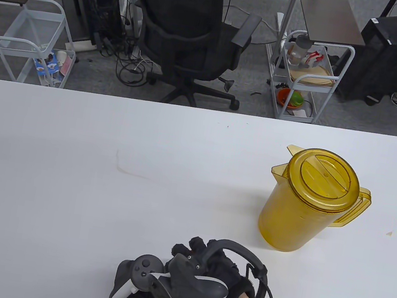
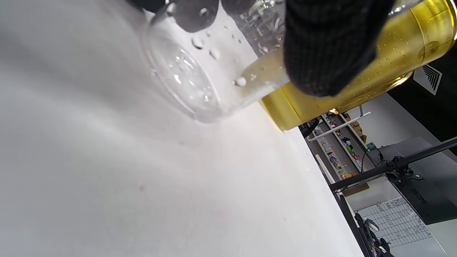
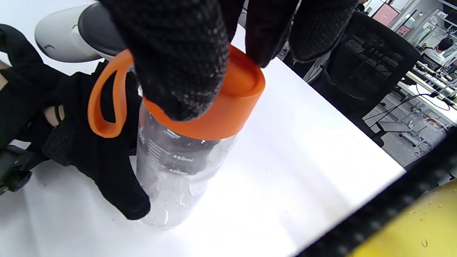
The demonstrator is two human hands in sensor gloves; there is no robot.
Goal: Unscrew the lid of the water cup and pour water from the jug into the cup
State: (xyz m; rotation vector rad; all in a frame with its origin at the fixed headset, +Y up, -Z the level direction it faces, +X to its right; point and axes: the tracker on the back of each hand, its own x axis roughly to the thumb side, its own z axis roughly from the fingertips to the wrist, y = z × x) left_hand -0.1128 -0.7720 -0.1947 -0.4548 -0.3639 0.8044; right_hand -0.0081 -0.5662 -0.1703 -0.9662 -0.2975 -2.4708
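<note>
A clear plastic water cup [image 3: 171, 182] with an orange screw lid [image 3: 221, 103] and an orange carry loop [image 3: 107, 103] stands on the white table [image 1: 66, 173] near its front edge. My left hand [image 3: 89, 157] wraps its fingers round the cup's body. My right hand [image 3: 214, 46] grips the lid from above with fingers and thumb. In the table view both hands [image 1: 185, 279] overlap and hide the cup. The left wrist view shows the cup's wet base [image 2: 192, 85]. A yellow translucent jug [image 1: 311, 200] with its lid on stands upright to the right, untouched.
Past the table's far edge are a black office chair [image 1: 194, 35], white wire carts [image 1: 308, 76] and computer towers on the floor. The jug's handle [image 1: 356, 210] points right.
</note>
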